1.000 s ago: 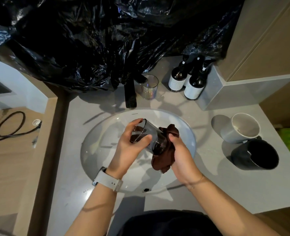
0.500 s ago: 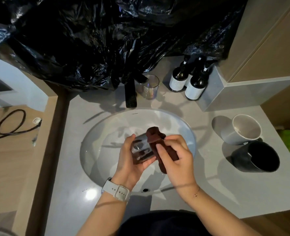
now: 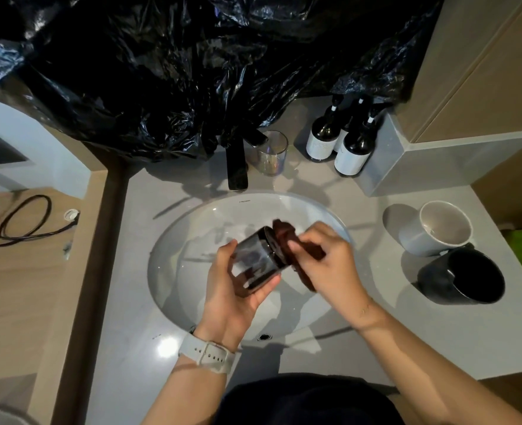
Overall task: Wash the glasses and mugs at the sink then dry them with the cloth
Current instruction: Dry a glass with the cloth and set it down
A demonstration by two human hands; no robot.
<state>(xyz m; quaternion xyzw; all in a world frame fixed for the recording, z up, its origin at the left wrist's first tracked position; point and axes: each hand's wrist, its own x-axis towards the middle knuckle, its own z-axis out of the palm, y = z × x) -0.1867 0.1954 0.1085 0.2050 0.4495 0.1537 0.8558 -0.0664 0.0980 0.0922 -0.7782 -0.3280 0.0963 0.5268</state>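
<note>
Over the white sink basin (image 3: 192,228) my left hand (image 3: 232,289) grips a dark tinted glass (image 3: 258,259), tipped on its side with its mouth toward the right. My right hand (image 3: 327,262) pinches a dark brown cloth (image 3: 284,234) bunched against the glass's mouth; part of the cloth hangs below my fingers. A clear glass (image 3: 270,153) stands upright behind the basin beside the black tap (image 3: 236,164). On the counter to the right a grey mug (image 3: 437,228) and a black mug (image 3: 465,277) lie tilted, mouths toward me.
Three dark pump bottles (image 3: 339,142) with white labels stand at the back right against a grey ledge (image 3: 437,157). Black plastic sheeting (image 3: 192,56) hangs over the wall above the tap. A black cable (image 3: 23,219) lies on the wooden surface at left.
The glass has been turned from mouth-up-left to lying with its mouth to the right. The cloth moved from beneath the glass's base up to its mouth, my right hand following.
</note>
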